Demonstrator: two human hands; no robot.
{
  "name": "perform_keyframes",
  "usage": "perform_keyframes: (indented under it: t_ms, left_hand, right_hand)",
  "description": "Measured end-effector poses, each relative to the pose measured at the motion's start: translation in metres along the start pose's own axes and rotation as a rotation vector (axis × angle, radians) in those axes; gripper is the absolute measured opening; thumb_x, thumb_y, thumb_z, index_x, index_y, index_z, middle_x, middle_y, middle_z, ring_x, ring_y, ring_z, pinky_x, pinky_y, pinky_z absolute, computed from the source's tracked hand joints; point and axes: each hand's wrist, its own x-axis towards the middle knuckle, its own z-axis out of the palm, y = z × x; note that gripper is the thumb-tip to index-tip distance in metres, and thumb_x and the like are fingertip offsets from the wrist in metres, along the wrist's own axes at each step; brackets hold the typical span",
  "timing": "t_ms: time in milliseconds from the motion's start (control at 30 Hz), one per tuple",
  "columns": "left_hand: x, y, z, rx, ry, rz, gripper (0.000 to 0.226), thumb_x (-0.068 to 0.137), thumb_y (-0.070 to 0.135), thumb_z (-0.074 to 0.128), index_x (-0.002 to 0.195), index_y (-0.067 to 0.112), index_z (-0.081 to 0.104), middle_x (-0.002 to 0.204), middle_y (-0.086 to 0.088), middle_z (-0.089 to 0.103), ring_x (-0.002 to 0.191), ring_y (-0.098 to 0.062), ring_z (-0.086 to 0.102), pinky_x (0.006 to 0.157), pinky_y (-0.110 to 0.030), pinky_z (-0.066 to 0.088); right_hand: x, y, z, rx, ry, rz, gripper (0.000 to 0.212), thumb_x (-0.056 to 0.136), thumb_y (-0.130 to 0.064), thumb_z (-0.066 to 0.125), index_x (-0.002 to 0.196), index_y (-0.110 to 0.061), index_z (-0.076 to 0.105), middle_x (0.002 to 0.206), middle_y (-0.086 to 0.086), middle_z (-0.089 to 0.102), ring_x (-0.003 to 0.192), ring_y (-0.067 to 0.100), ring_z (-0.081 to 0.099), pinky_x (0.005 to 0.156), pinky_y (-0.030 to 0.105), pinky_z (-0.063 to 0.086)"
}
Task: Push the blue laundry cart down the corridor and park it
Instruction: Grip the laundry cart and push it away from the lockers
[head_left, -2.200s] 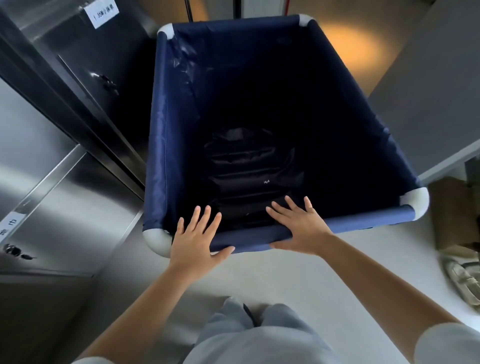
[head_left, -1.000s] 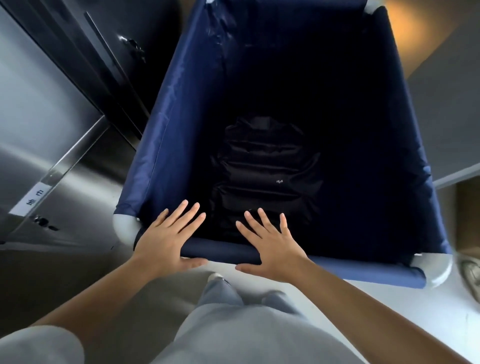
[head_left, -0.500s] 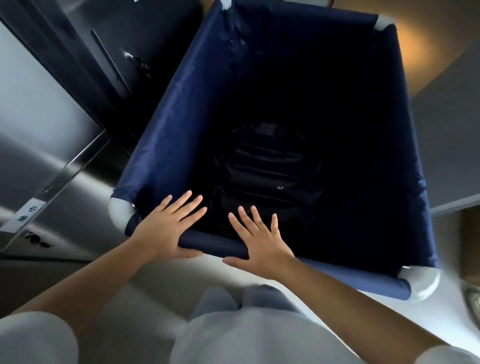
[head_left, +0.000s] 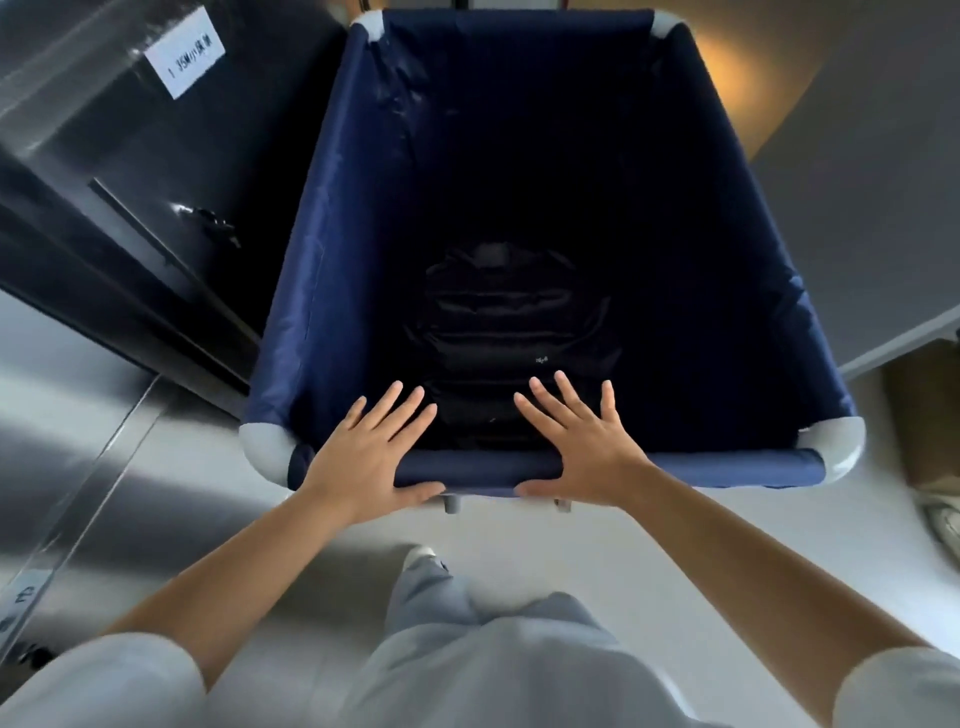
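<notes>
Pressing down, the left hand (head_left: 371, 447) and right hand (head_left: 582, 441) lie spread flat on the near rail (head_left: 478, 470) of the blue laundry cart (head_left: 332, 234), directly ahead of the person. Even pressure from both palms should steer it straight. Close on its left stand steel cabinets (head_left: 130, 171); a grey wall (head_left: 857, 182) narrows the right. A black bag (head_left: 514, 332) lies inside.
</notes>
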Motion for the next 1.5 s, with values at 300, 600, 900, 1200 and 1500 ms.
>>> perform_keyframes:
  t_ms: [300,600,900,1200,1500]
  left_hand:
    - [0.020,0.008,0.003,-0.079,0.017,0.050,0.075,0.083,0.065,0.030,0.137,0.014,0.042,0.144,-0.012,0.040,0.133,-0.034,0.034,0.099,-0.056,0.038]
    - [-0.013,0.007,0.010,-0.031,0.001,0.078,0.074,0.080,0.064,0.036,0.132,0.013,0.049,0.139,-0.013,0.046,0.129,-0.035,0.041,0.094,-0.056,0.042]
    - [-0.067,-0.018,0.026,-0.025,-0.011,0.138,0.074,0.081,0.065,0.036,0.133,0.015,0.048,0.142,-0.011,0.044,0.131,-0.033,0.038,0.094,-0.055,0.041]
    - [-0.102,-0.071,0.026,-0.053,-0.004,0.216,0.075,0.080,0.065,0.034,0.131,0.013,0.051,0.139,-0.013,0.046,0.129,-0.034,0.041,0.092,-0.055,0.043]
    - [-0.119,-0.115,0.030,-0.032,0.008,0.244,0.077,0.078,0.068,0.033,0.131,0.014,0.051,0.137,-0.012,0.050,0.129,-0.034,0.042,0.094,-0.056,0.041]
  right_hand:
    - [-0.006,0.029,-0.002,0.021,-0.075,0.144,0.104,0.063,-0.087,0.026,0.144,-0.037,-0.015,0.157,-0.013,-0.006,0.141,0.018,-0.022,0.106,0.063,-0.013]
    - [-0.030,-0.004,0.009,0.066,-0.084,0.146,0.102,0.065,-0.087,0.025,0.144,-0.037,-0.014,0.157,-0.014,-0.003,0.143,0.020,-0.018,0.107,0.063,-0.010]
    - [-0.051,-0.068,0.028,0.112,-0.099,0.187,0.104,0.063,-0.087,0.028,0.143,-0.037,-0.016,0.158,-0.011,-0.005,0.142,0.022,-0.020,0.106,0.062,-0.015]
    - [-0.047,-0.143,0.032,0.108,-0.072,0.295,0.105,0.063,-0.086,0.028,0.143,-0.034,-0.018,0.157,-0.011,-0.005,0.141,0.019,-0.021,0.105,0.057,-0.019]
    - [-0.033,-0.199,0.035,0.158,-0.050,0.382,0.102,0.063,-0.086,0.022,0.144,-0.035,-0.015,0.158,-0.010,0.005,0.144,0.021,-0.011,0.110,0.059,-0.008]
